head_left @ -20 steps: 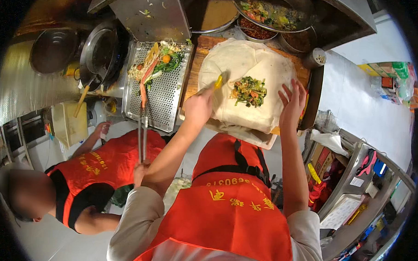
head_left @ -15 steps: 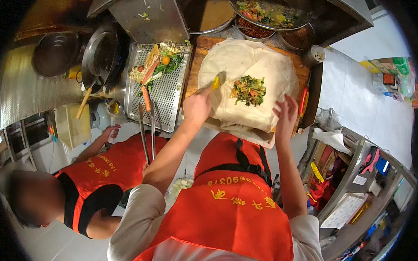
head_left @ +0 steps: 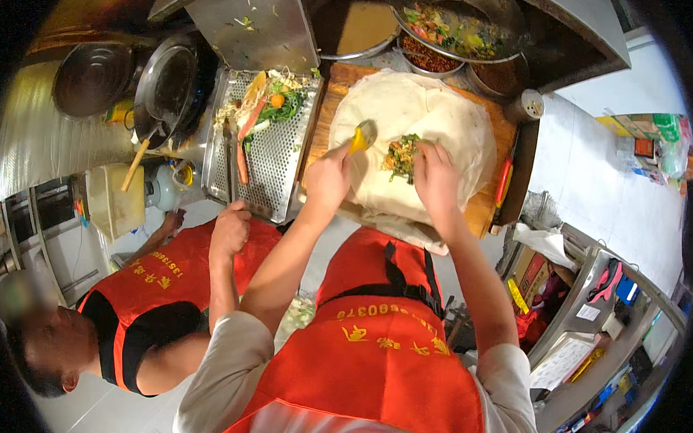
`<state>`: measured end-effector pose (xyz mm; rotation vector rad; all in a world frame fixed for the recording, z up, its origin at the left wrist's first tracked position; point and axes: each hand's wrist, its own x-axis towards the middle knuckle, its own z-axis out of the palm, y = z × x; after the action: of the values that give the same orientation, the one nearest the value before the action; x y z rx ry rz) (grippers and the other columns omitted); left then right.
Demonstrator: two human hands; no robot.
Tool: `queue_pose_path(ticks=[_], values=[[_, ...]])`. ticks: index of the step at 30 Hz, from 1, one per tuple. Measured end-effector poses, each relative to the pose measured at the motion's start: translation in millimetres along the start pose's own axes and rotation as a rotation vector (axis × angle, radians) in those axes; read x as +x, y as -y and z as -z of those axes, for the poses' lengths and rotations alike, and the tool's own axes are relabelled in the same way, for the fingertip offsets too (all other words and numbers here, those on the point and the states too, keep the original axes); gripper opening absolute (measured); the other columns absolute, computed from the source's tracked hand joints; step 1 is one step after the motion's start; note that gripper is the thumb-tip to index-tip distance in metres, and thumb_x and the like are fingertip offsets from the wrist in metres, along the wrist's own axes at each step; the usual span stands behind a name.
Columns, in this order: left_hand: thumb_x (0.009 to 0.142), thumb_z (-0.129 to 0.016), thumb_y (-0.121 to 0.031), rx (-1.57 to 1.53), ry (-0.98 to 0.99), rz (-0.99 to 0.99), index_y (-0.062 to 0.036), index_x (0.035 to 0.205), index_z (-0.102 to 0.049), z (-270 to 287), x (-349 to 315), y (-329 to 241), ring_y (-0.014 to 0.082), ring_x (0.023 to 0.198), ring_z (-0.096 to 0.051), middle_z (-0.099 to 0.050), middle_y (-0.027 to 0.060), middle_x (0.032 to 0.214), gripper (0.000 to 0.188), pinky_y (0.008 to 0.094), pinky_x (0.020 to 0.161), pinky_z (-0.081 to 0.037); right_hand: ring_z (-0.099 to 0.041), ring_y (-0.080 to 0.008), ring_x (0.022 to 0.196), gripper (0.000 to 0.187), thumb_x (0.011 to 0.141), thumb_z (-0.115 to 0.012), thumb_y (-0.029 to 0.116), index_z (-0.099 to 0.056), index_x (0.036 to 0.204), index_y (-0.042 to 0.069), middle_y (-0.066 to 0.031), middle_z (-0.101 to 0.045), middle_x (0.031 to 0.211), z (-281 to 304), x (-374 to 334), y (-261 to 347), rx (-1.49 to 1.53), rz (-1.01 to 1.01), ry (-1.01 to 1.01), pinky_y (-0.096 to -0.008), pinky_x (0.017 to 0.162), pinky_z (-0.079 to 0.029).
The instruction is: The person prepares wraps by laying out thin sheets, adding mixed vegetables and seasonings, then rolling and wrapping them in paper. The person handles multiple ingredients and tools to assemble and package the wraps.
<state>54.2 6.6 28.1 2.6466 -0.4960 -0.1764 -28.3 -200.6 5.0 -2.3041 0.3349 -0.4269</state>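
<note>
Over pale dough [head_left: 381, 103], the left hand [head_left: 329, 176] grips a yellow-handled tool [head_left: 358, 143] while the right hand [head_left: 438, 178] meets chopped filling [head_left: 397, 159].

Veg mix [head_left: 398, 159] on dough [head_left: 377, 103] on board [head_left: 504, 136], R of tray [head_left: 278, 157].

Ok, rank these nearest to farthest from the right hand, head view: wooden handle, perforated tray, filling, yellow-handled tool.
1. Filling: just left of the right hand.
2. Yellow-handled tool: in the left hand.
3. Perforated tray: farther left.
4. Wooden handle: farthest left.
</note>
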Motion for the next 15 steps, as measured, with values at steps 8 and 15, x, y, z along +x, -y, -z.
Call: queue_pose_path(ticks=[8, 15], values=[[0.088, -0.061, -0.012, -0.157, -0.067, 0.127, -0.0058, 0.111, -0.069, 9, -23, 39, 0.0368, 0.075, -0.068, -0.069, 0.0198, 0.091, 0.025, 0.0425, 0.065, -0.054, -0.065, -0.0323, 0.098, 0.036, 0.087, -0.056, 0.008, -0.059, 0.122, 0.011, -0.0106, -0.053, 0.123, -118, 139, -16, -0.403, 0.306, 0.547, -0.0419, 0.083, -0.056], [0.089, -0.061, -0.01, -0.265, -0.073, 0.1, -0.0049, 0.114, -0.068, 26, -26, 20, 0.0346, 0.073, -0.067, -0.069, 0.0184, 0.092, 0.027, 0.0386, 0.063, -0.054, -0.063, -0.0333, 0.085, 0.027, 0.083, -0.056, 0.002, -0.056, 0.109, 0.008, -0.0126, -0.05, 0.105, -154, 152, -20, -0.173, 0.477, 0.475, -0.0436, 0.071, -0.054]])
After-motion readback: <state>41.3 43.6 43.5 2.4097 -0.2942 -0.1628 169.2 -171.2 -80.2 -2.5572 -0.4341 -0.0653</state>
